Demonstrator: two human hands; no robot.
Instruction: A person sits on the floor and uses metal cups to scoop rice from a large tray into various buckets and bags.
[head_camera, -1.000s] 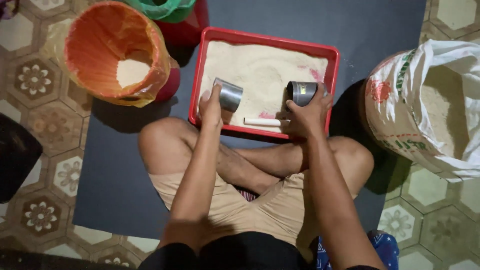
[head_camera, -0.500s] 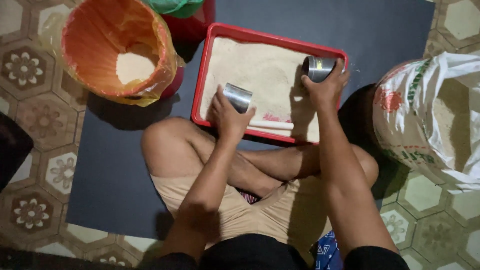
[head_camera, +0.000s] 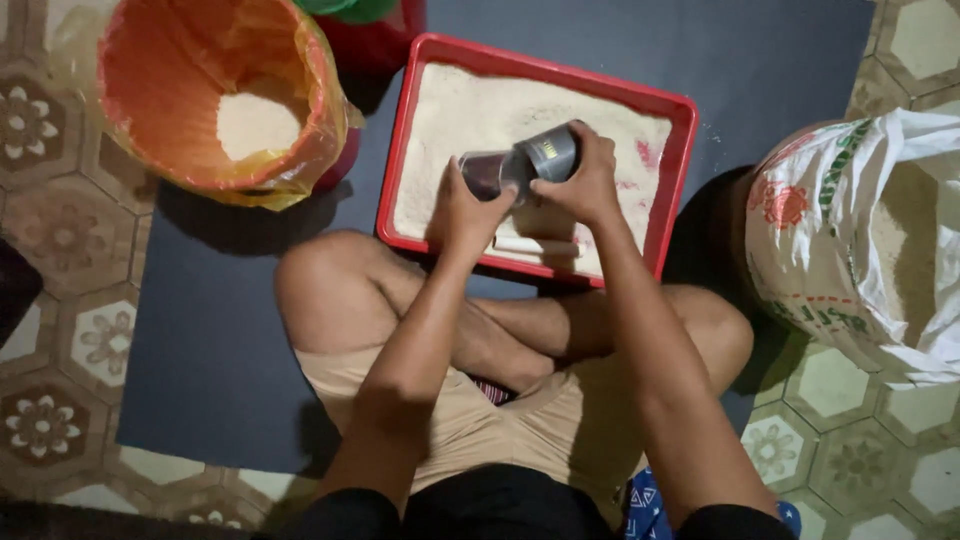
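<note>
Big dark blue floor mat (head_camera: 220, 330) underneath it all, with a white woven sack (head_camera: 860, 240) of grain off right and an orange plastic-lined bucket (head_camera: 200, 90) upper left. Red rectangular tray (head_camera: 680, 180) of pale grain sits centre. Over it, left hand (head_camera: 465, 215) grips a shiny metal can (head_camera: 487, 172), right hand (head_camera: 585, 185) a dark metal can (head_camera: 548, 155), cans touching mouth-to-mouth.

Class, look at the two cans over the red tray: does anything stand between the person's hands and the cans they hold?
Nothing visible does. The left hand grips the lower can directly, and the right hand grips the tilted can, whose mouth meets the lower one above the red tray of pale grain.
</note>
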